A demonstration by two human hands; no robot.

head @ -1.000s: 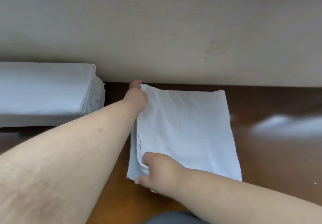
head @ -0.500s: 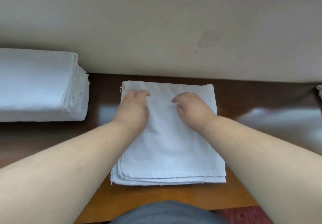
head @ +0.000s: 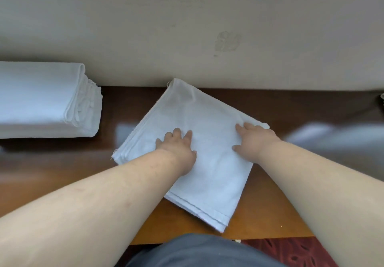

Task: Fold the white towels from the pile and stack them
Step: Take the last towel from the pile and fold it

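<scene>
So I've got the folded white towel (head: 199,142) lying flat on the table (head: 270,221) right in front of me, turned at an angle — one corner points to about 12 o'clock and touches the wall (head: 187,27), the opposite corner sits at 6 o'clock near the table's front edge. You can see several layers along its lower left edge. My left hand (head: 178,152) lies palm down on the middle of the towel, fingers straight and spread, pressing it flat, not gripping anything. My right hand (head: 252,142) rests on the towel's 3 o'clock corner, fingers flat on the cloth and thumb out to the side, also just pressing.

Over at 9 o'clock, well apart from this one, is the stack of folded towels (head: 45,102), sitting on the same table up against the wall.

The table is dark glossy wood — it goes lighter and more orange toward my edge, with pale glare patches at 3 o'clock. The wall behind is plain beige with a faint smudge (head: 227,42) at roughly 1 o'clock. Down at 5 o'clock, past the table edge, there's a bit of dark red patterned carpet (head: 291,252), and my grey clothing (head: 197,252) shows at 6 o'clock
</scene>
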